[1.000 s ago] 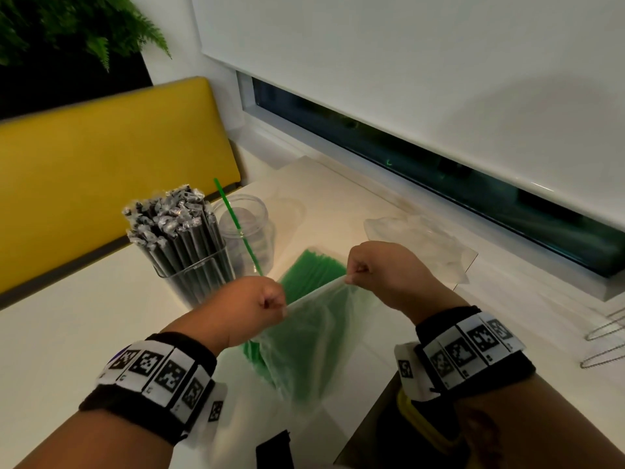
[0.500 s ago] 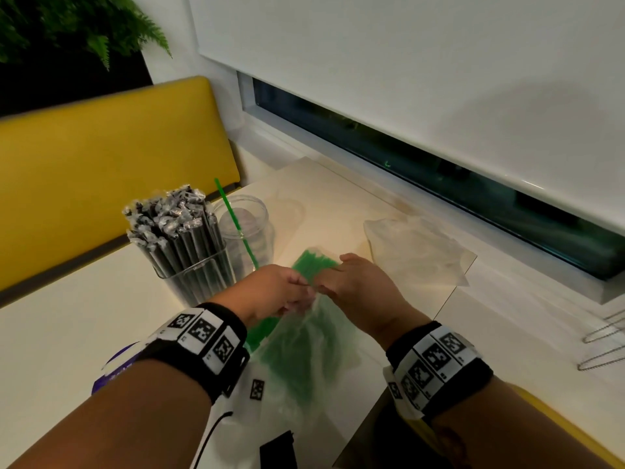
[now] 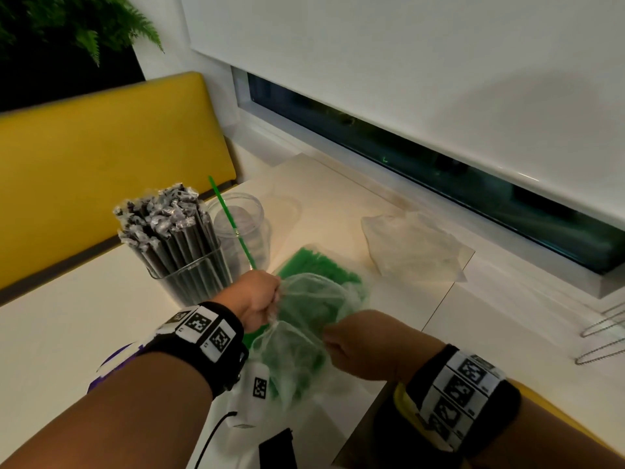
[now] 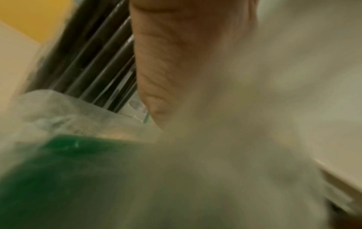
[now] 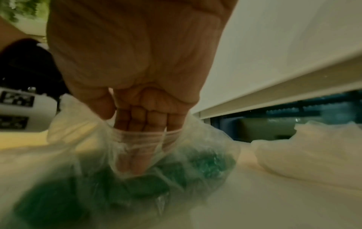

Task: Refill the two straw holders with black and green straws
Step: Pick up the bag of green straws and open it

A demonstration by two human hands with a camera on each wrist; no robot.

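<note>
The left hand [image 3: 255, 297] grips the clear bag [image 3: 304, 333] of green straws [image 3: 314, 264] lying on the counter [image 3: 67, 319]; the right hand [image 3: 358, 346] has its fingers [image 5: 145, 124] curled into the bag's plastic; just beyond stand a holder [image 3: 192, 279] packed with black straws [image 3: 169, 228] and a jar [image 3: 247, 228] with one green straw.

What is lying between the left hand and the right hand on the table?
In the head view, the clear plastic bag of green straws spans the gap: the left hand and the right hand each grip its crumpled film.
</note>
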